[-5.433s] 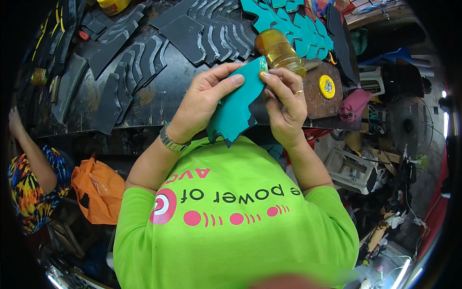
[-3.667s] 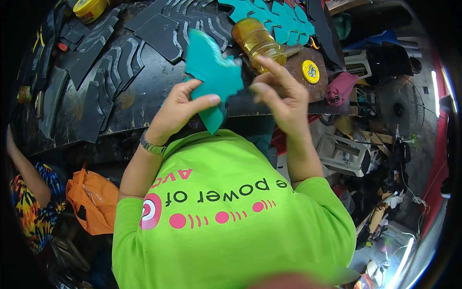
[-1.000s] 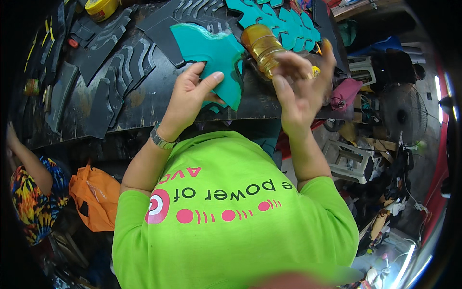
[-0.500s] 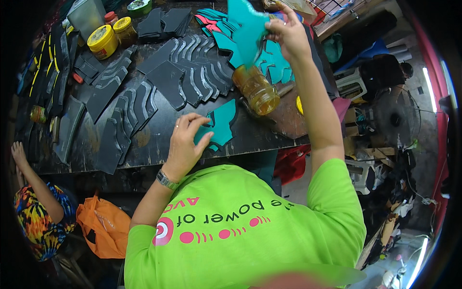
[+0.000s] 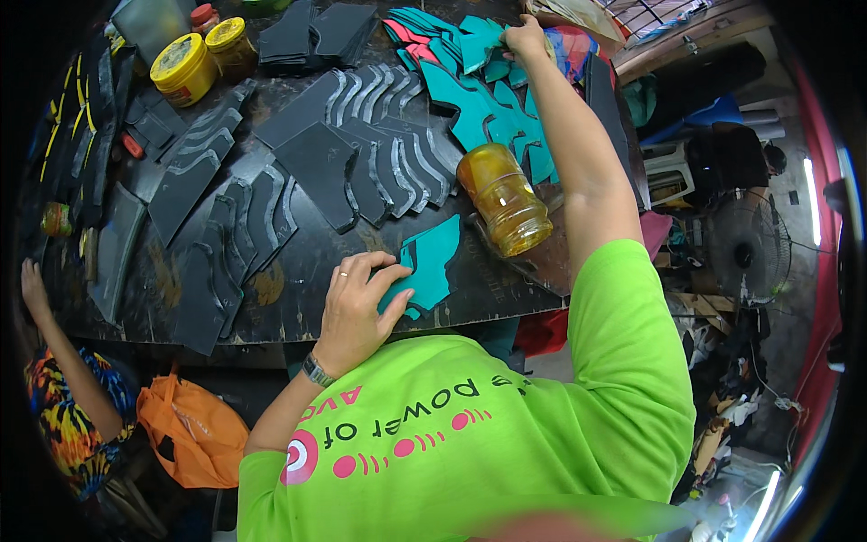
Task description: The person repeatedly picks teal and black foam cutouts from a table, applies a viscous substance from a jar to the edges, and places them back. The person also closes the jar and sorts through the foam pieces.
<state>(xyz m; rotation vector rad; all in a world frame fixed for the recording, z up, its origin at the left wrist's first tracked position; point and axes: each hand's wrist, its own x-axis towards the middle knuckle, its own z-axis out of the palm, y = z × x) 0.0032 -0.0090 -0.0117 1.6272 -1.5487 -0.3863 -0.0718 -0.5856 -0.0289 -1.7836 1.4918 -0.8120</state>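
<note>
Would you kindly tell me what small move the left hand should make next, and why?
I would probably have the left hand lift the near teal piece: the hand lies right at that piece by the near edge of the table, while the right hand is stretched out to the far teal pieces.

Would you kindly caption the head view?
Left hand at flat, angular teal cutouts; right hand at teal pieces farther back.
</note>
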